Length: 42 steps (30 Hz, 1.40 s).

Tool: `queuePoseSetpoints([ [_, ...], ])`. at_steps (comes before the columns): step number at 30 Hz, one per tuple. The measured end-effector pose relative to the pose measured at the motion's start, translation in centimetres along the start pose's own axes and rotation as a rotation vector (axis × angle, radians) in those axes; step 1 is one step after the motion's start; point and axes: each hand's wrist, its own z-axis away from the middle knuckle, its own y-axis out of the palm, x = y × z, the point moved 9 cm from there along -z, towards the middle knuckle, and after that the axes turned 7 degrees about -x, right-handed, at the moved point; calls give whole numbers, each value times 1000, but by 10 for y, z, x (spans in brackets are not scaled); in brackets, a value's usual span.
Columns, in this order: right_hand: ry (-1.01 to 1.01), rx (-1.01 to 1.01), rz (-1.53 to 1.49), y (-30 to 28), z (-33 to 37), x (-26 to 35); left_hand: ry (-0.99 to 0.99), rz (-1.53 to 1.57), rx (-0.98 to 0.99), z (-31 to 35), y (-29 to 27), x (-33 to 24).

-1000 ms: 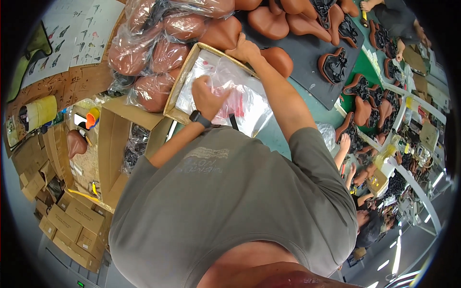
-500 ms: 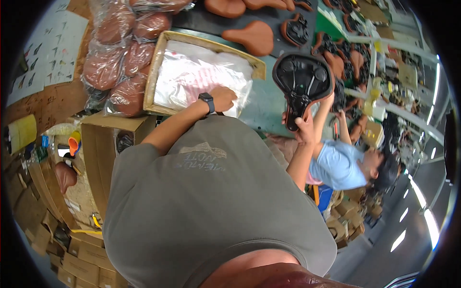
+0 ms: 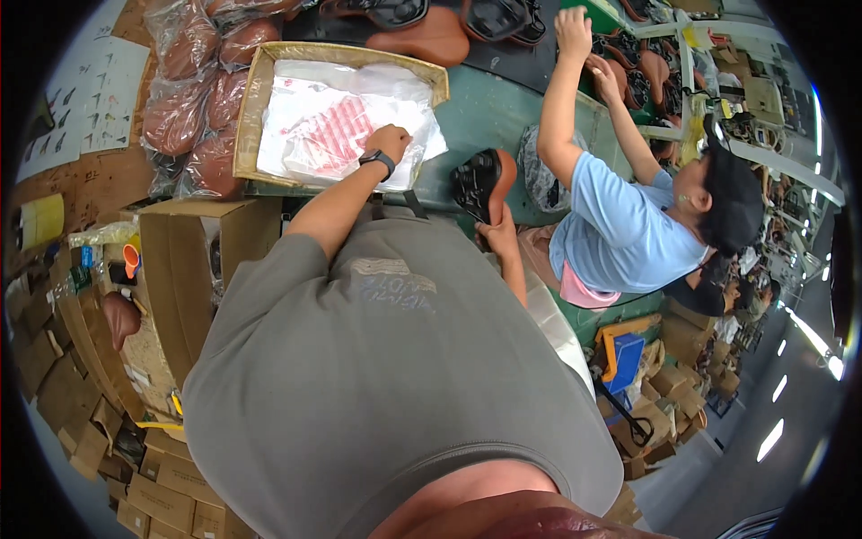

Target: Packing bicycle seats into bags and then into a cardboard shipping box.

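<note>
My right hand (image 3: 501, 235) is closed round the narrow nose of a bicycle saddle (image 3: 499, 184), brown on its top side with a black underside. The saddle is tilted on edge above the green table, near my body. My left hand (image 3: 388, 142), with a dark watch at the wrist, lies over the right part of a stack of clear plastic bags (image 3: 328, 135) with red print. Its fingers are curled down at the bags' edge and partly hidden. The bags lie in a shallow cardboard tray (image 3: 247, 121).
Plastic-wrapped brown saddles (image 3: 175, 121) are piled left of the tray. Unwrapped saddles (image 3: 422, 38) lie at the far side of the table (image 3: 476, 112). At right, a co-worker in a light blue shirt (image 3: 615, 216) reaches over the table. An opened carton (image 3: 180, 269) stands at left.
The saddle in my right hand has come down and left, turning from underside-up to on edge. My left hand stays at the bags. The co-worker now shows more fully, arms raised.
</note>
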Motion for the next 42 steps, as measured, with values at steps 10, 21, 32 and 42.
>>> queuePoseSetpoints([
  [10,28,498,-405,-28,32,62,-37,233,-485,121,-204,-106],
  [21,-66,1101,-201,191,198,215,-557,1498,-348,304,-231,-70],
  [32,-340,1563,346,392,350,197,-627,2033,-917,518,-353,172],
  [42,-1235,850,984,521,430,238,47,187,-990,509,-538,111],
])
